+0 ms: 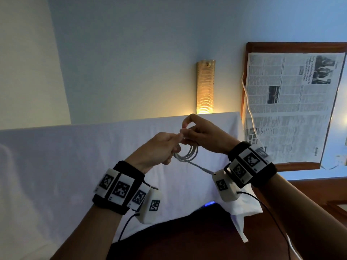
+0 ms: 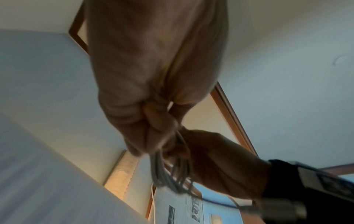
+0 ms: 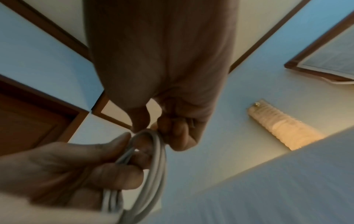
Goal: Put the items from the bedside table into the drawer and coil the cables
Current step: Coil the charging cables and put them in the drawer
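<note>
- Head view: both hands meet in front of the person, above a white-sheeted bed [image 1: 75, 156]. The left hand [image 1: 155, 149] pinches a white cable [image 1: 187, 155] that is wound into several loops; the loops hang between the two hands. The right hand [image 1: 204, 136] has its fingers curled through the top of the coil, thumb and forefinger arched above. One free end [image 1: 204, 168] of the cable trails from the coil toward the right wrist. On the wall glows a lamp [image 1: 205, 87]; to the right a wood-edged desk [image 1: 249, 45] carries a newspaper [image 1: 293, 102], with a second white cord [image 1: 249, 109] along its left edge.
- Left wrist view: blurred; the left hand [image 2: 153, 91] grips the looped cable [image 2: 168, 172] in curled fingers, the right hand [image 2: 226, 163] touching the same bundle.
- Right wrist view: the right hand [image 3: 172, 91] pinches the top of the coil [image 3: 155, 159], while the left hand [image 3: 76, 166] holds the strands between thumb and fingers.
</note>
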